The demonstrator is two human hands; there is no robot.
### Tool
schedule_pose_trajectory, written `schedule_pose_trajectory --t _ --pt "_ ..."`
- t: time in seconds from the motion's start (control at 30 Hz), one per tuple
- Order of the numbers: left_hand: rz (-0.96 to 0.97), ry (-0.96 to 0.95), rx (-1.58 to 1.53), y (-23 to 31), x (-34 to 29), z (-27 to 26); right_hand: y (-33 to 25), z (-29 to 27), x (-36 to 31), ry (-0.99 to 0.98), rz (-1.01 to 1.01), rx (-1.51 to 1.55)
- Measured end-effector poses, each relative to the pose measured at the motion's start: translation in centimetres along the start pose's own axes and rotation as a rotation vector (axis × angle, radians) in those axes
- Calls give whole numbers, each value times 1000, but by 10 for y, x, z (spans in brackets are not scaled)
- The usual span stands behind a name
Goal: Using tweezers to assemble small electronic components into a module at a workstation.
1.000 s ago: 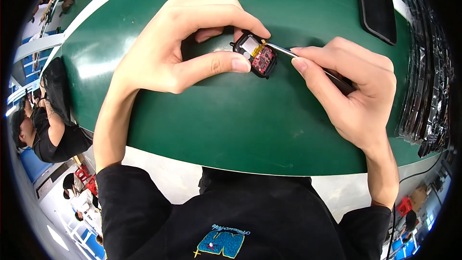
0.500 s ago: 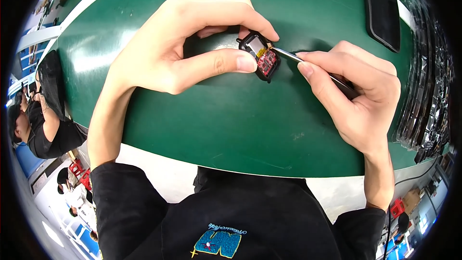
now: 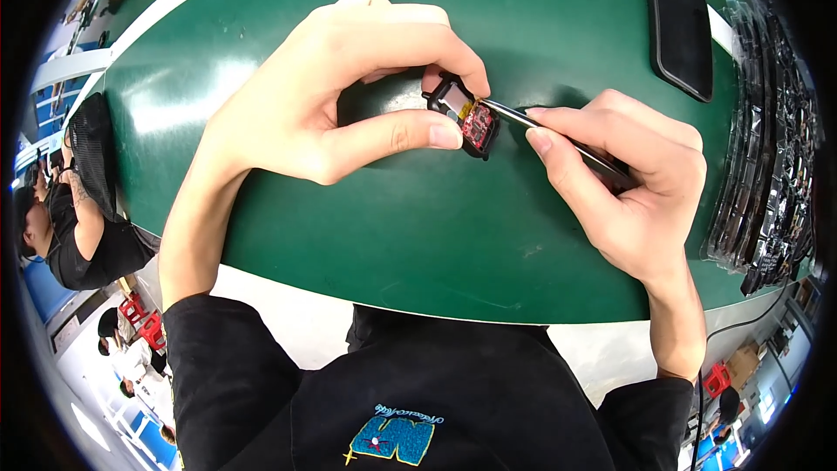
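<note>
My left hand [image 3: 349,92] pinches a small black device housing [image 3: 479,153] by its edges, between the thumb and the bent fingers. The housing is open at the top, showing a red circuit board [image 3: 479,125], a silvery grey block and a patch of yellow tape. In my right hand [image 3: 632,174] is a slim metal tool with a dark handle, probably tweezers [image 3: 514,115], gripped like a pen. Its tip meets the housing's right edge beside the yellow tape, close to my left fingertip. Whether the tip touches a part inside is too small to tell.
A green tabletop [image 3: 418,235] lies under both hands. At the far right rests a black phone-like slab [image 3: 678,26]. Stacked clear plastic trays with dark contents [image 3: 754,148] line the right edge. On the left, another person [image 3: 78,235] sits by a black mesh-like object [image 3: 94,153].
The housing and both hands have shifted slightly left and down in the picture. The tool's tip stays at the housing's edge, and both grips look the same.
</note>
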State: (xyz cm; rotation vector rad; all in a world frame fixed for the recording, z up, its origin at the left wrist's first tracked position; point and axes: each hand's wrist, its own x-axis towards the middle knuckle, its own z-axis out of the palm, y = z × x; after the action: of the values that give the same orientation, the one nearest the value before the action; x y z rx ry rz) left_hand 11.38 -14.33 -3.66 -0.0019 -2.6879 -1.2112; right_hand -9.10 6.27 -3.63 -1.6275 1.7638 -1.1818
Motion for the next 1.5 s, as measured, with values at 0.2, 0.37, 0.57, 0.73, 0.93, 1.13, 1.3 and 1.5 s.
schedule_pose_trajectory --t 0.2,0.37,0.57,0.73,0.93,1.13,1.3,1.5 --pt "-65 -10 34 6 -2 -4 1 1 1 5 -35 16" --pt "-34 27 32 4 -2 -2 1 4 0 6 -57 -2" --pt "-26 32 14 1 -4 0 -1 3 0 3 -63 -19" --pt "-25 29 29 2 -3 -1 1 3 -1 16 -128 -73" --pt "-60 17 11 8 -3 -4 1 -3 -1 10 -145 -96" --pt "-33 65 146 14 -2 2 7 -3 -1 131 -120 53" --pt "-32 40 174 12 -2 7 6 1 -4 86 -121 31" --pt "-45 63 168 13 -4 6 4 4 -4 75 -125 14"
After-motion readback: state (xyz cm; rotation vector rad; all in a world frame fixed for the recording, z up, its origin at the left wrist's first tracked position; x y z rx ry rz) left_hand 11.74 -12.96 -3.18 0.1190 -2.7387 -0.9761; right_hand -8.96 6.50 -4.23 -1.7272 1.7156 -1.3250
